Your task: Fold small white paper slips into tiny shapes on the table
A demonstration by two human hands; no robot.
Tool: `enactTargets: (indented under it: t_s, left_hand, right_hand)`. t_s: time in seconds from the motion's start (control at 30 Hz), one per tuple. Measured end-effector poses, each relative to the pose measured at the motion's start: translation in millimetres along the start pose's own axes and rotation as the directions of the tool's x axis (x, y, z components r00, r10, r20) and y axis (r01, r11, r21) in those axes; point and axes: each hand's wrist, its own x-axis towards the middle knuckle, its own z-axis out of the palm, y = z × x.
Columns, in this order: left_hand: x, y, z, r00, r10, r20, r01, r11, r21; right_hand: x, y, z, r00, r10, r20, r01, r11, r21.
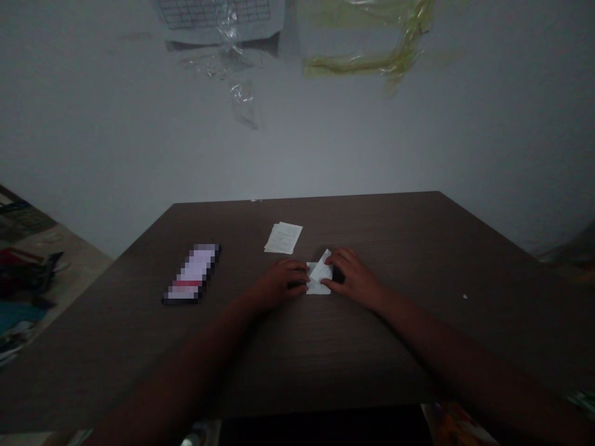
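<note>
"What do we have, largest first?"

"A pale wall (297, 142), then our brown table (297, 359) against it, with a phone (193, 275) lying on the left."

"And our hands?"

"Our left hand (281, 282) and right hand (351, 275) face each other, each with a narrow gap between thumb and fingers. We can't tell whether either pinches firmly."

"Beyond them?"

"A stack of sheets (283, 238). Nearer us, between our hands, a small paper (318, 288) lies on the table: left fingertips at its left edge, right fingers touching a raised flap (320, 266). We can't tell if that flap is a separate piece."

"How should it handle?"

"Light and thin, we judge, easily creased or torn, so we'd press one edge flat and take the flap near its tip."

"Anything smaller?"

"Only a white speck (465, 296) far right."
</note>
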Motion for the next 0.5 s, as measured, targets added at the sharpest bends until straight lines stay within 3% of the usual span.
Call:
enactTargets:
  t_s: [0.23, 0.5]
  left_hand:
    - [-0.7, -3.3, -0.1, 1.000, -0.003, -0.013, 0.002, 0.999, -0.040]
    - [-2.2, 1.7, -4.8, 0.999, -0.009, -0.042, 0.007, 0.999, -0.051]
  right_hand:
    - [-2.4, -4.3, -1.8, 0.988, -0.126, 0.088, 0.123, 0.991, 0.042]
    - [-1.9, -13.8, -9.2, 0.973, -0.162, 0.164, 0.152, 0.986, 0.070]
